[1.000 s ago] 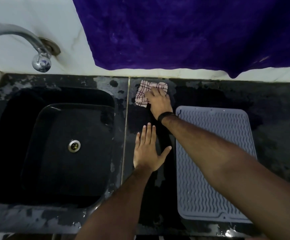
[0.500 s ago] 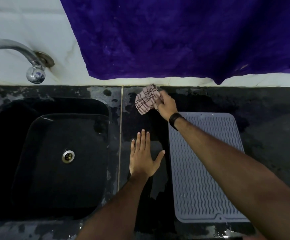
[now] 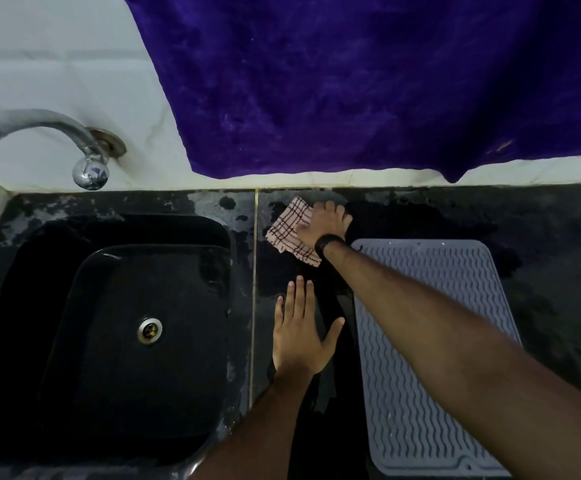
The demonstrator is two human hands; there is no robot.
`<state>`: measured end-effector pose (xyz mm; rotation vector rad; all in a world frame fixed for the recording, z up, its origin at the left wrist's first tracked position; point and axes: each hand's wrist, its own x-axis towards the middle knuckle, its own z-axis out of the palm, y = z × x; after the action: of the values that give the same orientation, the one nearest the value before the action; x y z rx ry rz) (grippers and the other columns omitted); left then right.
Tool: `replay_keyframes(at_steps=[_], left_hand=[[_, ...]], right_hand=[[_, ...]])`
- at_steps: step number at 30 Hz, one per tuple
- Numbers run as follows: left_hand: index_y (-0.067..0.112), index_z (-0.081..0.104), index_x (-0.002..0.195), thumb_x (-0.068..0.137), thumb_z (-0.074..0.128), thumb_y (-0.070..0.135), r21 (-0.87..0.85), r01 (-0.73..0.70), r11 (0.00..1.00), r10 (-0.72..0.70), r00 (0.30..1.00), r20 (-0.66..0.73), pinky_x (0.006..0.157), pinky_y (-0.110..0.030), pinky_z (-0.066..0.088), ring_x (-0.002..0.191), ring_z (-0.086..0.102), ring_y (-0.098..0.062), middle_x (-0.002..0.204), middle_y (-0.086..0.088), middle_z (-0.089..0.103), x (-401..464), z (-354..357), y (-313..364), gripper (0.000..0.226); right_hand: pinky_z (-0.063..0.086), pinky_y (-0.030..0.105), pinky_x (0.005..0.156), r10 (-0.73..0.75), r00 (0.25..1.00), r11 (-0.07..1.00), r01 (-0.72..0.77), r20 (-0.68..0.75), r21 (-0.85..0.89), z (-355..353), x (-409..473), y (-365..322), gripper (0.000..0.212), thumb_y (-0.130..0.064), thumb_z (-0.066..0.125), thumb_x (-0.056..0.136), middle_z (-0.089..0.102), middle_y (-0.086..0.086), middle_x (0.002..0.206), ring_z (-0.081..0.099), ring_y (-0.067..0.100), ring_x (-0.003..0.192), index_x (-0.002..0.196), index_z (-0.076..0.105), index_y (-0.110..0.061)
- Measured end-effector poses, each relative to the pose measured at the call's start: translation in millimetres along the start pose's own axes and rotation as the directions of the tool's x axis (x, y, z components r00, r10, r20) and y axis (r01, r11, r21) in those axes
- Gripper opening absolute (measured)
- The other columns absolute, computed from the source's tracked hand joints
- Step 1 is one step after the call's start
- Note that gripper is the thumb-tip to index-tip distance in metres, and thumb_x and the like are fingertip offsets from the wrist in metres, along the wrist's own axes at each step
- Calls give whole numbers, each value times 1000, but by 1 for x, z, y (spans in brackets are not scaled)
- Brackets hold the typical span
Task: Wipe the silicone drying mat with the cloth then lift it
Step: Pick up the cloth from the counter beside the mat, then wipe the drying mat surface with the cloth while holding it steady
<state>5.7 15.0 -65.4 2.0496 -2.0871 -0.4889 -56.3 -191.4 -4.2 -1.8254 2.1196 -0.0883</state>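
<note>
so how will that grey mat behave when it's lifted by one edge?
Probably floppy: the silicone drying mat looks thin and lies fully flat on the counter, so it should drape. Likely light. Droplets glint near its far edge, so it may be slick or cling to the wet stone.

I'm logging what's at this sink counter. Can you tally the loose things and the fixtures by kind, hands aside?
Cloths: 2, checked cloth under the right hand, purple cloth hanging on the wall
Mats: 1, grey mat
Sinks: 1, black sink
Taps: 1, tap
Total: 5
</note>
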Motion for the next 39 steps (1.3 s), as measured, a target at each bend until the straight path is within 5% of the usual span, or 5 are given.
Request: replay_keyframes(at_steps=[10,15,23,28,39], left_hand=[[18,0,163,97,15,79,13,14,1000,-14,1000,15,125,-36,-13,155,-18,-13,171,1,-10,0,3,-1,91],[15,6,163,96,14,79,27,-8,1000,8,1000,-10,127,-40,-5,157,-7,-16,171,-2,0,-2,2,-2,94],[12,18,162,106,36,52,-176,-173,969,152,980,-127,128,-44,1,158,7,-21,170,-5,10,30,-2,56,71],[14,9,163,108,21,47,-2,-203,979,203,979,20,128,-41,-3,158,-2,-17,171,-2,6,33,21,53,66],[25,17,163,106,25,44,19,-179,984,180,984,-14,127,-43,2,157,1,-14,170,-2,12,36,26,55,60]], right_hand=[[41,15,57,-5,985,655,-128,173,745,-32,-24,53,21,-23,66,85,60,-10,93,58,4,83,100,51,-23],[54,42,91,248,951,382,-274,188,883,-77,-42,130,39,-20,75,76,65,0,109,63,19,100,110,55,-18],[47,25,74,51,952,960,37,-303,277,-96,-69,164,27,-17,69,80,70,9,100,66,25,90,106,67,-13],[44,39,95,-323,940,946,319,-106,-57,-40,-79,131,36,-13,64,81,58,6,128,52,27,118,116,59,-17],[29,42,107,-465,884,842,421,-57,-336,-43,-64,241,42,-19,45,95,52,2,141,43,28,129,136,51,-23]])
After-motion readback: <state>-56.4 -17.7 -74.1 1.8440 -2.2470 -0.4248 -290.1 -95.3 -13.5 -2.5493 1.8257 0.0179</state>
